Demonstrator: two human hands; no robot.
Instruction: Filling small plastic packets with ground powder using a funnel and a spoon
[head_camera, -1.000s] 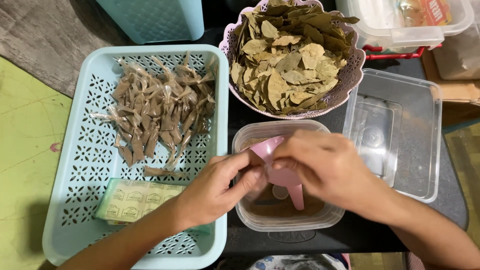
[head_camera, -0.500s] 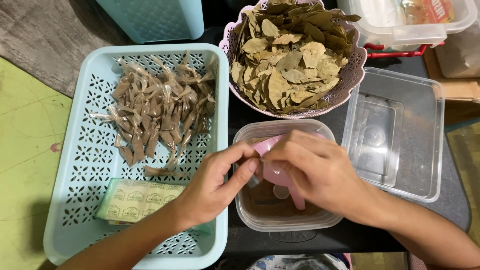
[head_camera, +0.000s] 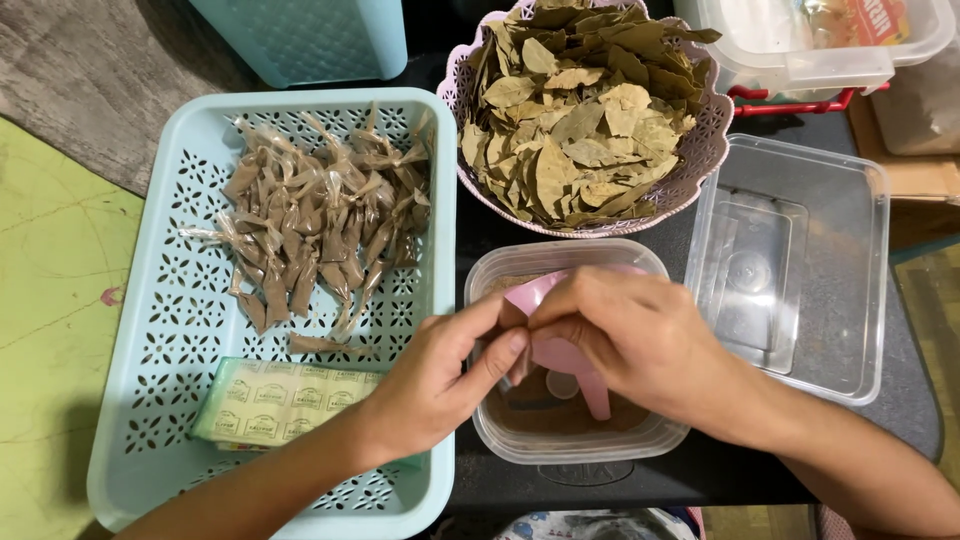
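Note:
My left hand (head_camera: 440, 375) and my right hand (head_camera: 630, 335) meet over a clear plastic tub (head_camera: 570, 445) with brown powder in it. Both hands pinch a pink plastic funnel (head_camera: 560, 355), whose spout points down toward the powder. Something small between the fingertips is hidden by the fingers. To the left, a light blue perforated tray (head_camera: 130, 420) carries a heap of small twisted plastic packets (head_camera: 310, 230) filled with brown powder and a flat green pack of small bags (head_camera: 265, 400).
A pink scalloped bowl (head_camera: 700, 165) full of dried bay leaves (head_camera: 580, 110) stands behind the tub. An empty clear rectangular container (head_camera: 800, 260) lies to the right. A lidded clear box (head_camera: 830, 45) sits at the top right, a blue basket (head_camera: 310, 35) at the top left.
Both hands drew a little closer together over the funnel; the left fingertips now touch the right ones. The tub and tray stayed put.

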